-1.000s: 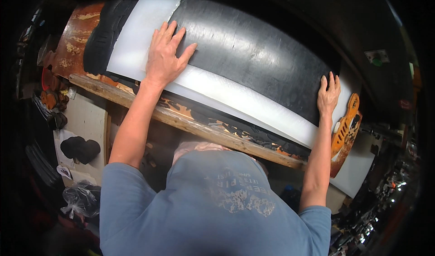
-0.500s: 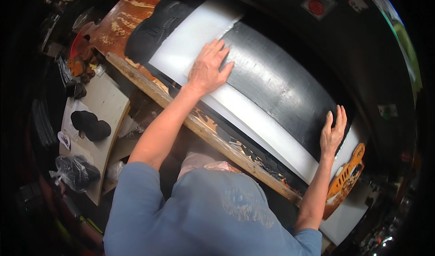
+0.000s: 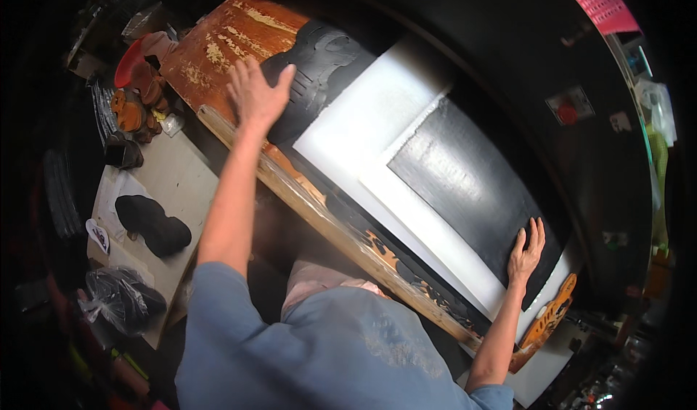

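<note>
A black sheet (image 3: pixel 465 181) with a dull shine lies on a white board (image 3: pixel 363 130), which leaves a white margin along its left and near sides. My right hand (image 3: pixel 526 254) rests at the sheet's right end, its fingers spread and nothing in it. Over to the left, my left hand (image 3: pixel 258 94) is spread over the worn brown tabletop (image 3: pixel 218 54), beside a black cut-out piece (image 3: pixel 319 65) with slots in it. Whether the left palm touches the surface, I cannot tell. An orange-brown slotted plate (image 3: pixel 555 312) is at the board's right end.
Along the near side runs a wooden edge (image 3: pixel 334 239). A lower pale side table (image 3: pixel 185 163) at left carries a black sole-shaped piece (image 3: pixel 154 225) and a clear bag of dark items (image 3: pixel 123 301). A dark machine panel with a red button (image 3: pixel 566 111) rises behind the board.
My left hand has lifted off the black sheet and moved left toward the brown tabletop. The right hand stays at the sheet's right end. The whole view has shifted.
</note>
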### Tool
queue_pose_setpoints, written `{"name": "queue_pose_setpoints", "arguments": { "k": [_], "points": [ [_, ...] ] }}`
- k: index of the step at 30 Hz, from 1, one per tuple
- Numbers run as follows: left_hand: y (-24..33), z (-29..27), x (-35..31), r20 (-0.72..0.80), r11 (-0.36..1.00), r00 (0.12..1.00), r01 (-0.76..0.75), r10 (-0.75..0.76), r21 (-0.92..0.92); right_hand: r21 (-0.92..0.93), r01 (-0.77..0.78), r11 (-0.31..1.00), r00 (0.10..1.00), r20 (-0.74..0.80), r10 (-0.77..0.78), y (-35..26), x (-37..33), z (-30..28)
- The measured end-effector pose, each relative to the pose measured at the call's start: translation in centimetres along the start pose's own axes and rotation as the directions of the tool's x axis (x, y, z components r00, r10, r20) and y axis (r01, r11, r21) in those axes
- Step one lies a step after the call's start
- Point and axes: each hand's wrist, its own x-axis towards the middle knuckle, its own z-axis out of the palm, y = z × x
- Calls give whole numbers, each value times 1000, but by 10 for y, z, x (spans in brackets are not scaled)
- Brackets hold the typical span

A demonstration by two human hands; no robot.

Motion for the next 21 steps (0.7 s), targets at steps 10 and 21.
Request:
{"name": "queue_pose_setpoints", "arguments": {
  "k": [10, 21],
  "points": [
    [-43, 14, 33, 5, 980, 993, -116, 119, -158, -44, -32, 999, 999, 0, 32, 1, 2, -2],
    [-2, -32, 9, 333, 754, 901, 10, 279, -657, -63, -37, 997, 999, -10, 37, 1, 4, -1]
  ]
}}
